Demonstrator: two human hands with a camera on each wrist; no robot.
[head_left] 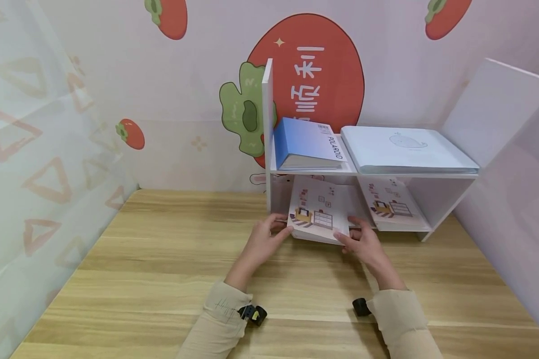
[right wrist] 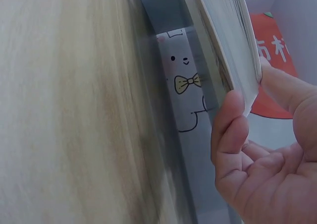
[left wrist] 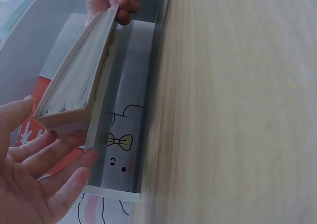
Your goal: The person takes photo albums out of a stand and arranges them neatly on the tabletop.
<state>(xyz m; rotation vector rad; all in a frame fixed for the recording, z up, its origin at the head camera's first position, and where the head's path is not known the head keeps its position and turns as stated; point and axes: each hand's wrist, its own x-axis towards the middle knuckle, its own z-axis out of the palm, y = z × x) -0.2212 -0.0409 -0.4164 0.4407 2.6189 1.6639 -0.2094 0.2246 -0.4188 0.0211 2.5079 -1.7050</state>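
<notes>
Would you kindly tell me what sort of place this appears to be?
It looks like a desk corner, perhaps dressed for recording: a wood-grain tabletop, a small white shelf with books, and a pale backdrop printed with red fruit.

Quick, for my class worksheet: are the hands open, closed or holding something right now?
Left hand: open, touching the spine side of the book.
Right hand: holding the book's opposite side between thumb and fingers.

Low in the shelf, one book lies left of a second book.
</notes>
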